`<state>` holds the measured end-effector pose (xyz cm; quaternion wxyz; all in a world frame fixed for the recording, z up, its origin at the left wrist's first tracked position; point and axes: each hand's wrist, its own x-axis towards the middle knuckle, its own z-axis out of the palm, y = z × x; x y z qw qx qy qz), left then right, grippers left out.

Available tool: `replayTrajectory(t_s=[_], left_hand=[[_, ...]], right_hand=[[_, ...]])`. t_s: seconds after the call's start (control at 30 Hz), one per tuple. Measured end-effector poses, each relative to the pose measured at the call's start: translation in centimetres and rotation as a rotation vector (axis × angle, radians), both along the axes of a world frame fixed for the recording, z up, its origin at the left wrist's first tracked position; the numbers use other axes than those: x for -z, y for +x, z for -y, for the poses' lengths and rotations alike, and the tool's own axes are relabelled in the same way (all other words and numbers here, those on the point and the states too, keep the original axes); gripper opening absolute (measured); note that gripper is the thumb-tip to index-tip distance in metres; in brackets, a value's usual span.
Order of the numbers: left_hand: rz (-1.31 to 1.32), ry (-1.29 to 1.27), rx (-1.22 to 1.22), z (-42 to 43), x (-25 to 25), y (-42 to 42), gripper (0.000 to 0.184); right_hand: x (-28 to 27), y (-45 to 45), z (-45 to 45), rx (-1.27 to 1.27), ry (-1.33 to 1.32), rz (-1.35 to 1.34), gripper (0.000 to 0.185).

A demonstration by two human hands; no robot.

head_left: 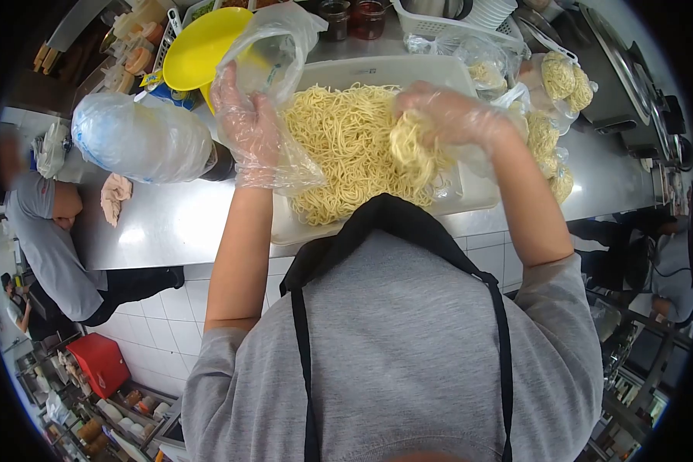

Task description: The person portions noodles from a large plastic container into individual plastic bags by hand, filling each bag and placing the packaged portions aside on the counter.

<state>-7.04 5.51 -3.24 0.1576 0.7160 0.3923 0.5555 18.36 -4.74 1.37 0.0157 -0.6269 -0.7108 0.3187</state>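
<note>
A white rectangular tub on the steel counter holds a wide heap of yellow noodles. My left hand, in a clear plastic glove, grips a clear plastic bag over the tub's left side, its mouth up. Over the right part of the heap, my right hand, also gloved in clear plastic, is closed on a bunch of noodles that hangs down, blurred by motion.
Bagged noodle portions lie right of the tub. On the left are a large plastic-wrapped stack, a yellow plate and a crumpled cloth. Jars and a white basket stand behind. A person is at the left.
</note>
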Motion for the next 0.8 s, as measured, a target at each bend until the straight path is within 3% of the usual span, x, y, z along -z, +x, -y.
replayTrajectory(t_s=[0.03, 0.1, 0.13, 0.2, 0.23, 0.37, 0.43, 0.57, 0.67, 0.77, 0.8], left_hand=[[0.019, -0.006, 0.001, -0.1, 0.1, 0.0, 0.053], [0.035, -0.014, 0.005, -0.1, 0.2, 0.0, 0.053], [0.012, -0.017, -0.005, -0.1, 0.3, -0.1, 0.053], [-0.013, -0.015, -0.012, -0.2, 0.3, -0.1, 0.053], [-0.019, -0.017, -0.009, 0.0, 0.2, -0.1, 0.053], [-0.047, -0.010, -0.019, -0.1, 0.3, -0.2, 0.053], [-0.022, -0.019, -0.008, -0.2, 0.3, -0.2, 0.053], [0.009, -0.003, 0.004, -0.7, 0.8, -0.4, 0.051], [0.009, 0.023, -0.050, -0.9, 0.8, -0.7, 0.051], [0.017, 0.047, -0.071, -1.1, 0.8, -0.6, 0.052], [0.017, 0.046, -0.073, -1.2, 0.8, -0.6, 0.052]], right_hand=[[0.4, -0.8, 0.0, -0.001, 0.000, -0.001, 0.049], [0.6, -4.0, 0.5, -0.286, 0.431, 0.141, 0.049], [-0.5, -6.5, 0.6, 0.000, 0.024, -0.256, 0.050], [0.7, -10.4, -0.6, -0.089, -0.102, -0.329, 0.055], [3.7, -11.4, -1.1, -0.454, 0.185, -0.002, 0.058], [7.6, -13.6, -0.8, -0.487, 0.301, 0.248, 0.053], [8.9, -14.2, -1.7, -0.318, 0.379, 0.045, 0.050], [7.7, -13.5, -2.6, -0.310, 0.185, -0.042, 0.047], [8.7, -11.1, -2.8, -0.340, 0.165, -0.391, 0.051], [2.6, -8.7, -2.0, -0.160, 0.233, -0.526, 0.059], [1.2, -7.8, -1.6, -0.184, 0.378, -0.502, 0.059]])
